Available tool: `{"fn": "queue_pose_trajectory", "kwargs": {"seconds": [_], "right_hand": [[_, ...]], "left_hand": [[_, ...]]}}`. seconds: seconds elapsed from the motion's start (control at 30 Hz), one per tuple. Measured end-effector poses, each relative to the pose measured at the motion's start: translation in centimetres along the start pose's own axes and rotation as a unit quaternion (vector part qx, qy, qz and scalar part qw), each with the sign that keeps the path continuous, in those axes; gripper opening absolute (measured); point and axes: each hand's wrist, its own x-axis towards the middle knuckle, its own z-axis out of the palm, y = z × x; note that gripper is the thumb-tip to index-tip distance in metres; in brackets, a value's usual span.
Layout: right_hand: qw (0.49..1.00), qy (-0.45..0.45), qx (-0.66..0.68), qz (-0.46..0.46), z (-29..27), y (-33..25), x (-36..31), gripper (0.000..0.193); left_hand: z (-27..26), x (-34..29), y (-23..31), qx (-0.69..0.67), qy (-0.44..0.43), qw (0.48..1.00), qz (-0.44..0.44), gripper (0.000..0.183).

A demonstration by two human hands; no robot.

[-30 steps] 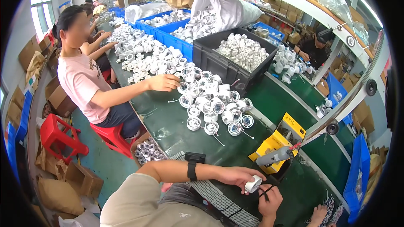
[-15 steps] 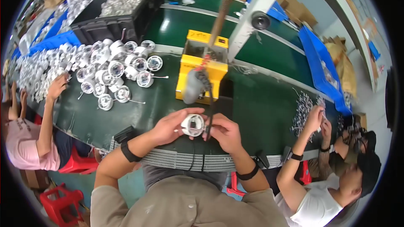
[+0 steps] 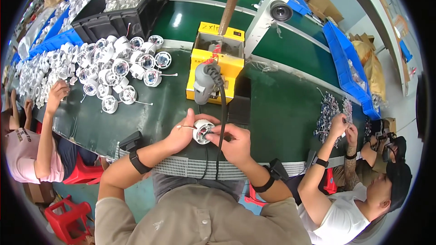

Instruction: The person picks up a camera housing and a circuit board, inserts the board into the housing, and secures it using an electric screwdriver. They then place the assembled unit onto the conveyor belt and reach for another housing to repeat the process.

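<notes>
My left hand grips a small round white lamp housing with thin wires sticking out, just above the near edge of the green table. My right hand pinches the same housing from the right, fingers at its open face. A grey powered screwdriver hangs directly behind the housing, its black cable running down between my hands. A yellow box-shaped fixture stands behind the tool.
Several white lamp housings lie heaped at the left, a black crate of parts behind them. A co-worker's hand reaches into the heap. At right another person's hands work a pile of small parts. Blue bins stand far right.
The view swung from the left pile down onto my hands. My hands brought the white housing together under the hanging screwdriver and now hold it slightly closer to me.
</notes>
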Motion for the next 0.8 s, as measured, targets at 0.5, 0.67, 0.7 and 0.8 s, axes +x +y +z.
{"fn": "queue_pose_trajectory", "kwargs": {"seconds": [0.5,0.67,0.7,0.8], "right_hand": [[0.998,-0.012,-0.012,-0.062,0.9,0.9,0.4,0.042],[0.987,-0.072,0.138,0.034,0.2,2.6,0.2,0.037],[0.994,-0.058,0.097,0.011,0.1,2.5,0.4,0.033],[0.999,-0.035,-0.012,-0.031,-0.7,2.0,0.9,0.027]], "left_hand": [[0.0,-0.5,-1.3,0.078,0.041,0.99,0.112,0.084],[-0.8,-0.6,-0.6,0.163,0.029,0.969,0.183,0.065],[-0.7,-0.7,-0.1,0.224,0.011,0.961,0.16,0.054],[-0.4,-0.9,1.3,0.2,-0.027,0.978,0.059,0.045]]}}
